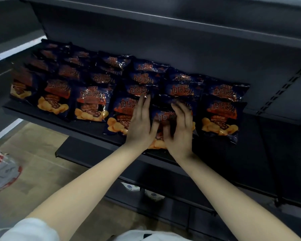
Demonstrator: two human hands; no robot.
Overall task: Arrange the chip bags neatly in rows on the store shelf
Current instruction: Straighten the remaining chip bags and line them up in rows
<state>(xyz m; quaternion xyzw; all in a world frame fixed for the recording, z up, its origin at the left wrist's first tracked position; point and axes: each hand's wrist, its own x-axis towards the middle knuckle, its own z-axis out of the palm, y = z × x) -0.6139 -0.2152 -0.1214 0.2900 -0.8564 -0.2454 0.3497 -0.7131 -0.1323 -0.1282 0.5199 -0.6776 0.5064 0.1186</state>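
Observation:
Several dark blue chip bags with orange print lie in overlapping rows on the dark store shelf (87, 132). One front bag (164, 117) sits between my two hands, near the shelf's front edge. My left hand (140, 125) lies flat, fingers straight, on the bag's left side and on the neighbouring bag (119, 117). My right hand (180, 127) rests on the bag's right side with its fingers bent over the top; it is motion-blurred. Further right lies another front bag (221, 119). The rows at the far left (55, 96) are dim.
A darker upper shelf (163, 20) overhangs the bags. The shelf's right part (268, 133) holds no bags. Below are a lower shelf (97, 153) with white packages (130, 186), a tan floor, and a red-and-white bag (2, 171) at the left.

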